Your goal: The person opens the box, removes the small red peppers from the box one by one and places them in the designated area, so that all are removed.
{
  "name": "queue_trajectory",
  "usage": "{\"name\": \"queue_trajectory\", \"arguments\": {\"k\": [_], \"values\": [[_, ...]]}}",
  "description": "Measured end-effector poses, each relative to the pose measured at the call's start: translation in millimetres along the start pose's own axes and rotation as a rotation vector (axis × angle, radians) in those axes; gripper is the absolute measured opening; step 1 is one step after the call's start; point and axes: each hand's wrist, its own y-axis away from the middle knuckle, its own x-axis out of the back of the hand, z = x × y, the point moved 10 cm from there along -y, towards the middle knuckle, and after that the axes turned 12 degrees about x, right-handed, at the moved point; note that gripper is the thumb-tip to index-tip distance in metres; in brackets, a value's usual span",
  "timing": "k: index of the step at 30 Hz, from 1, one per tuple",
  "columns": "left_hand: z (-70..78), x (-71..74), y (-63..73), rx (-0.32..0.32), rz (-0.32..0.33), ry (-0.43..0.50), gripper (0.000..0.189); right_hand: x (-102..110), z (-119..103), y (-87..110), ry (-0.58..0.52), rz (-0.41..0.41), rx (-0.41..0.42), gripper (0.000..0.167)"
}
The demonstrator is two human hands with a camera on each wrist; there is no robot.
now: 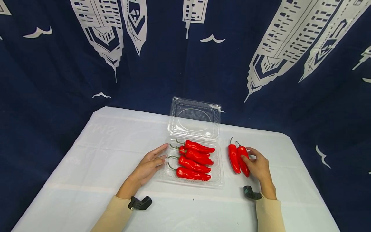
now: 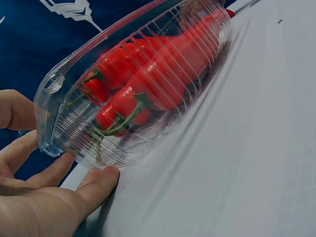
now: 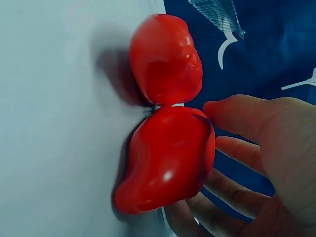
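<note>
A clear plastic clamshell container point(image 1: 220, 177) stands on the table with its lid up, holding several red peppers point(image 1: 192, 165) with green stems. At its left wall is my left hand point(image 1: 149, 167), fingers fairly straight and touching the side and edge; in the left wrist view, fingertips point(image 2: 101, 180) meet the lower wall. To the right of the container lie two more red peppers side by side. My right hand point(image 1: 259, 165) holds the right-hand pepper point(image 1: 242, 160) between thumb and fingers. The other pepper point(image 1: 233, 158) lies just left of it, close against it in the right wrist view.
The raised transparent lid point(image 1: 195, 117) leans back at the container's far side. A white cloth covers the table point(image 1: 95, 170). Behind its far edge hangs a dark blue curtain point(image 1: 174, 71) with white building and bird prints.
</note>
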Motion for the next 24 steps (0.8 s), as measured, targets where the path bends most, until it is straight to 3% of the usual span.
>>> {"name": "queue_trajectory", "arguments": {"k": [13,24], "values": [[-1.9,1.5,-0.1,0.001,0.003,0.012,0.069,30,-23,3.9,0.005,0.218,0.075,0.044],[-1.8,2.0,-1.0,0.001,0.002,0.009,0.070,35,-52,6.0,0.012,0.272,0.195,0.042]]}}
